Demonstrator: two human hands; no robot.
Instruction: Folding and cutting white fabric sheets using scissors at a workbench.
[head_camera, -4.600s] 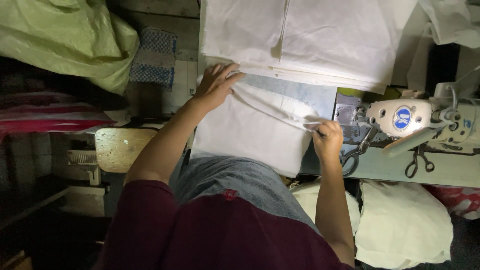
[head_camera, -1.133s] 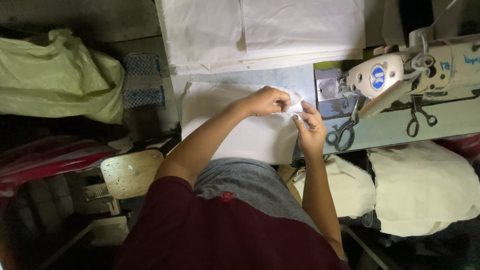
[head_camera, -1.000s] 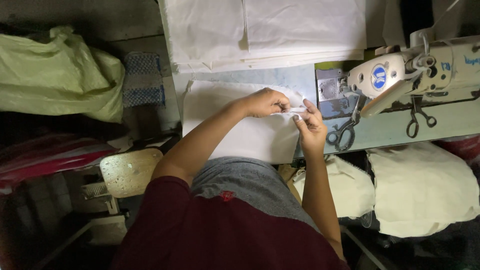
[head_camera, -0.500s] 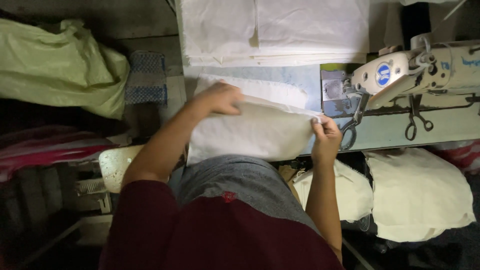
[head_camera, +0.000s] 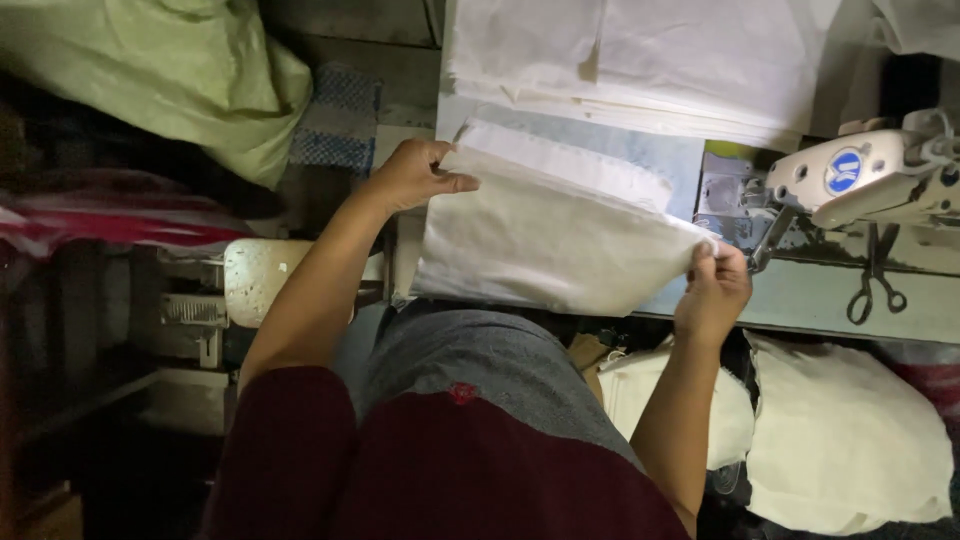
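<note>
A white fabric piece (head_camera: 545, 240) is stretched between my hands over the front of the sewing table (head_camera: 800, 300). My left hand (head_camera: 410, 172) grips its left corner, off the table's left edge. My right hand (head_camera: 712, 285) pinches the right corner just in front of the needle area of the white sewing machine (head_camera: 870, 175). A second white layer (head_camera: 570, 165) lies under the held piece.
A stack of white cloth (head_camera: 640, 55) lies at the table's back. Scissors (head_camera: 872, 285) hang at the table front, right of my hand. White stuffed bags (head_camera: 840, 440) sit below right. A green sack (head_camera: 170, 70) and a small stool (head_camera: 262, 280) are at left.
My left hand moved from beside my right hand out to the left, spreading the white fabric wide. The right hand stayed near the needle, holding its corner.
</note>
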